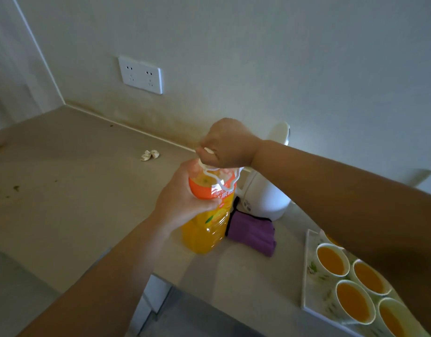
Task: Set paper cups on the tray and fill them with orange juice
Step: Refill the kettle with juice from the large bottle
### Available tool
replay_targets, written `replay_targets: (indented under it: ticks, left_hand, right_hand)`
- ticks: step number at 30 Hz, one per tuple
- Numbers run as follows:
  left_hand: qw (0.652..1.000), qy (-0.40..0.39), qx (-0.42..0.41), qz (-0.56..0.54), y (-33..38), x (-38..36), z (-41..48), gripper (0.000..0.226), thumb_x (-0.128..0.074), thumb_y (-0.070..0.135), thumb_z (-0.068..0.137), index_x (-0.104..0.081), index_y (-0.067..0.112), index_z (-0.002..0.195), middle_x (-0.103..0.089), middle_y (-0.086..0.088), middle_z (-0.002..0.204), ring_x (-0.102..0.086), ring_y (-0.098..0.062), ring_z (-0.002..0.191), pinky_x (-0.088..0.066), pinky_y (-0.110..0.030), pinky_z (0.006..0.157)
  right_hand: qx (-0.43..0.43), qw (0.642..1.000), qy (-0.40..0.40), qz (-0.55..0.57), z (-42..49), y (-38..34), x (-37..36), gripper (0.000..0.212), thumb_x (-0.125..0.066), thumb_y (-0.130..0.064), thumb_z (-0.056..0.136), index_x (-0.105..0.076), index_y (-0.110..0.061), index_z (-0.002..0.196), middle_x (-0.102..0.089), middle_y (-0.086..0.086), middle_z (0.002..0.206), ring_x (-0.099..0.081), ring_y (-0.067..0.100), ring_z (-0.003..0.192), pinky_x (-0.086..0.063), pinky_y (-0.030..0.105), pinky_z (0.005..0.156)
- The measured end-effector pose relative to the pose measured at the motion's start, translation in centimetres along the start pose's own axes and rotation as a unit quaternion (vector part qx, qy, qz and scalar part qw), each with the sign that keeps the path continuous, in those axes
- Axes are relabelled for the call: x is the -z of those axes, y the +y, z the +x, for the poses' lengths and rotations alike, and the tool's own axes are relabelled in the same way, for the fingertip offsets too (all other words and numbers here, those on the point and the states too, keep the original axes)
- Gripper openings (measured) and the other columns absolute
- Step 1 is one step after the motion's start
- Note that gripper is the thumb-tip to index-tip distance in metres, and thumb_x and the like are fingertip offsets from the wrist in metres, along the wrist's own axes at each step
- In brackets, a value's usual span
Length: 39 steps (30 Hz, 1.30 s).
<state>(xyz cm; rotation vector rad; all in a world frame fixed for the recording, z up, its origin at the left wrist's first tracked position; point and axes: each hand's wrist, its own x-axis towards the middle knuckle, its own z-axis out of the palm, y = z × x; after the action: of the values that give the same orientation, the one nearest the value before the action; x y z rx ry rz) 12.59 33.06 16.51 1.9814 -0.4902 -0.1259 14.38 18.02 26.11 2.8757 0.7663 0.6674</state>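
A big orange juice bottle [209, 222] stands on the beige counter, mid-frame. My left hand [182, 200] grips its upper body around the label. My right hand [227, 144] is curled over the bottle's top, fingers closed on the cap and its white carry loop. At the lower right, a white floral tray [309, 276] holds several paper cups [332, 261] filled with orange juice; my right forearm hides part of them.
A white electric kettle [265, 190] stands behind the bottle, a folded purple cloth [252, 233] lies beside it. A crumpled paper scrap [150, 154] lies farther left on the counter. A double wall socket [141, 74] sits above. The counter's front edge runs below the bottle.
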Motion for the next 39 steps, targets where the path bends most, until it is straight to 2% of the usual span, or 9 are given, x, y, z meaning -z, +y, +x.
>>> replay_targets:
  ticks: [3, 5, 8, 11, 20, 26, 29, 33, 39]
  left_hand:
    - [1.000, 0.021, -0.001, 0.009, 0.1, -0.3, -0.2, 0.086, -0.074, 0.057, 0.039, -0.042, 0.043, 0.118, -0.058, 0.012, 0.115, -0.061, -0.009, 0.102, -0.053, -0.042, 0.088]
    - [0.998, 0.051, 0.001, 0.025, 0.7, -0.8, -0.5, 0.076, -0.072, 0.059, 0.041, -0.044, 0.043, 0.109, -0.055, 0.011, 0.111, -0.061, -0.011, 0.099, -0.053, -0.040, 0.084]
    - [0.994, 0.086, 0.006, 0.062, 1.3, -1.5, -0.8, 0.079, -0.080, 0.051, 0.052, -0.045, 0.037, 0.120, -0.052, 0.008, 0.116, -0.058, -0.016, 0.105, -0.052, -0.040, 0.085]
    - [0.993, 0.089, 0.012, 0.076, 1.1, -1.5, -0.9, 0.087, -0.082, 0.049, 0.056, -0.039, 0.033, 0.131, -0.048, 0.006, 0.122, -0.055, -0.018, 0.112, -0.050, -0.040, 0.088]
    - [0.998, 0.037, -0.012, 0.055, 0.6, -0.5, -0.7, 0.086, -0.081, 0.050, 0.053, -0.041, 0.036, 0.129, -0.053, 0.010, 0.123, -0.058, -0.013, 0.108, -0.051, -0.041, 0.088]
    - [0.994, 0.070, 0.001, 0.081, 1.5, -1.3, -1.2, 0.085, -0.082, 0.045, 0.059, -0.040, 0.032, 0.131, -0.050, 0.006, 0.124, -0.057, -0.019, 0.111, -0.049, -0.038, 0.086]
    - [0.994, 0.073, 0.006, 0.085, 1.6, -1.4, -1.3, 0.089, -0.082, 0.046, 0.060, -0.037, 0.031, 0.135, -0.048, 0.005, 0.128, -0.055, -0.020, 0.115, -0.047, -0.036, 0.087]
    - [0.994, 0.070, -0.005, 0.084, 1.1, -1.2, -1.3, 0.089, -0.083, 0.047, 0.059, -0.038, 0.030, 0.134, -0.048, 0.006, 0.127, -0.056, -0.018, 0.112, -0.048, -0.035, 0.085]
    - [0.995, 0.059, -0.009, 0.084, 1.2, -1.0, -1.2, 0.090, -0.083, 0.047, 0.060, -0.036, 0.030, 0.135, -0.048, 0.007, 0.130, -0.055, -0.018, 0.114, -0.049, -0.036, 0.087]
  right_hand:
    - [-0.019, 0.999, -0.020, -0.040, 0.3, -0.3, 0.3, 0.054, -0.029, -0.043, 0.089, -0.063, -0.013, 0.060, -0.047, 0.005, 0.047, -0.053, 0.028, 0.049, -0.035, 0.024, 0.052]
    - [-0.120, 0.984, -0.094, -0.092, -0.1, -1.3, 1.3, 0.058, -0.022, -0.057, 0.094, -0.057, -0.016, 0.071, -0.043, -0.001, 0.058, -0.050, 0.024, 0.062, -0.027, 0.023, 0.052]
    - [-0.249, 0.953, -0.144, -0.099, -0.4, -2.1, 1.9, 0.071, -0.023, -0.075, 0.087, -0.048, -0.015, 0.058, -0.045, -0.003, 0.059, -0.043, 0.014, 0.054, -0.026, 0.024, 0.050]
    - [-0.295, 0.942, -0.148, -0.055, -0.4, -2.4, 1.4, 0.060, -0.030, -0.064, 0.091, -0.044, -0.017, 0.058, -0.044, -0.002, 0.062, -0.040, 0.013, 0.054, -0.025, 0.025, 0.048]
    - [-0.117, 0.960, -0.253, 0.033, -1.0, -0.6, 3.9, 0.038, -0.034, -0.056, 0.095, -0.041, -0.019, 0.094, -0.037, -0.010, 0.068, -0.039, 0.014, 0.068, -0.024, 0.028, 0.057]
    - [-0.228, 0.947, -0.170, -0.147, -0.1, -2.4, 3.3, 0.070, -0.022, -0.076, 0.086, -0.042, -0.016, 0.057, -0.041, -0.004, 0.057, -0.039, 0.012, 0.052, -0.022, 0.025, 0.049]
    - [-0.300, 0.928, -0.174, -0.138, 0.5, -3.0, 2.8, 0.063, -0.031, -0.066, 0.090, -0.042, -0.015, 0.055, -0.041, -0.003, 0.059, -0.038, 0.012, 0.051, -0.022, 0.024, 0.048]
    - [-0.226, 0.948, -0.192, -0.113, 0.0, -2.4, 2.8, 0.052, -0.030, -0.053, 0.096, -0.036, -0.016, 0.060, -0.037, -0.003, 0.063, -0.039, 0.017, 0.061, -0.019, 0.027, 0.050]
    - [-0.124, 0.964, -0.228, 0.049, -1.8, -0.9, 4.2, 0.041, -0.040, -0.044, 0.098, -0.046, -0.008, 0.115, -0.041, 0.000, 0.103, -0.041, 0.017, 0.084, -0.027, 0.025, 0.071]
